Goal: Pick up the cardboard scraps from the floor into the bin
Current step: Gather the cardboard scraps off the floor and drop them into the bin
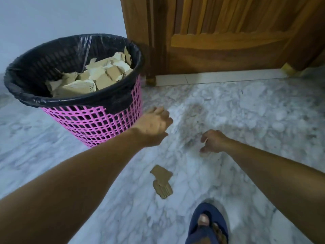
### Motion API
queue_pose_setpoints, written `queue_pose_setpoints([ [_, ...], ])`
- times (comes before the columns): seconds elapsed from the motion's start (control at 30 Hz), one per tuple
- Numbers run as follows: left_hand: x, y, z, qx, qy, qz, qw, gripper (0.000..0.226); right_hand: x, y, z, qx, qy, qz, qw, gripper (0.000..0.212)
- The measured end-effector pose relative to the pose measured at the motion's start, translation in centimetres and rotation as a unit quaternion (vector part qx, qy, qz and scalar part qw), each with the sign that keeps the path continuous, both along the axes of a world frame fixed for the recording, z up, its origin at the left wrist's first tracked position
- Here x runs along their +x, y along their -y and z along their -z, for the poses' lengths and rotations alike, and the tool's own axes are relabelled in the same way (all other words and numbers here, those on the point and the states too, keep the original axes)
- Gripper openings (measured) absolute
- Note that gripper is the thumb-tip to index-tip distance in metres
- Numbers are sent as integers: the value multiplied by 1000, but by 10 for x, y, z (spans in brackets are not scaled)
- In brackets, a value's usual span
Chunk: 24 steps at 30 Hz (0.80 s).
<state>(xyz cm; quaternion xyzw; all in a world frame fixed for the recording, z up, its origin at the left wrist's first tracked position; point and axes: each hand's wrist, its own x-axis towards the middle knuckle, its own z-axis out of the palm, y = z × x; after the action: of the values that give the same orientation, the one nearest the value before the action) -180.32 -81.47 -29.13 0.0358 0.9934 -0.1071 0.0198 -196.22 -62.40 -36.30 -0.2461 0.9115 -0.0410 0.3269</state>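
Note:
A pink lattice bin lined with a black bag stands at the left, holding several torn cardboard scraps. On the marble floor lies a brown cardboard scrap, with a ridged scrap touching it just below. A small pale scrap lies under the fingertips of my right hand, whose fingers are curled and apart over it. My left hand hovers beside the bin's right wall, fingers loosely apart, holding nothing.
A wooden door and its frame fill the back right, with a white threshold strip below. My foot in a blue sandal stands at the bottom centre. A pale wall rises behind the bin.

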Motion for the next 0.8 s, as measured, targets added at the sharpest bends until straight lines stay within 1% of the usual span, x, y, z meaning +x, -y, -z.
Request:
queue_pose_setpoints([
  [0.03, 2, -7, 17, 23, 56, -16, 998, 56, 0, -5, 10, 10, -14, -17, 1000, 61],
  [0.07, 3, -12, 34, 40, 91, -19, 995, 68, 0, -10, 18, 15, -26, -33, 999, 65],
  [0.13, 12, -24, 66, 69, 152, -25, 986, 88, 1, -16, 34, 17, -40, -57, 997, 65],
  [0.2, 24, -33, 93, 97, 210, -48, 972, 98, 4, -19, 47, 16, -57, -62, 996, 62],
  [0.23, 30, -36, 104, 108, 226, -57, 966, 99, 6, -20, 52, 12, -63, -58, 996, 60],
  [0.3, 38, -40, 119, 123, 227, -62, 964, 100, 5, -19, 61, -6, -75, -58, 995, 51],
  [0.37, 43, -40, 125, 136, 217, -66, 964, 94, 3, -17, 67, -23, -77, -78, 994, 33],
  [0.4, 44, -40, 127, 146, 212, -70, 964, 87, 2, -16, 68, -28, -77, -85, 993, 26],
  [0.47, 45, -41, 128, 180, 194, -71, 962, 65, 2, -13, 66, -35, -73, -86, 993, 17],
  [0.53, 46, -43, 128, 220, 173, -72, 957, 41, 4, -9, 63, -30, -71, -87, 993, 18],
  [0.57, 46, -44, 129, 234, 167, -72, 955, 32, 4, -7, 63, -33, -71, -86, 993, 19],
  [0.67, 46, -47, 130, 266, 169, -94, 944, 24, 5, -2, 63, -47, -59, -69, 995, 9],
  [0.8, 40, -49, 128, 273, 197, -157, 928, 21, 11, 4, 59, -64, -64, -94, 991, 13],
])
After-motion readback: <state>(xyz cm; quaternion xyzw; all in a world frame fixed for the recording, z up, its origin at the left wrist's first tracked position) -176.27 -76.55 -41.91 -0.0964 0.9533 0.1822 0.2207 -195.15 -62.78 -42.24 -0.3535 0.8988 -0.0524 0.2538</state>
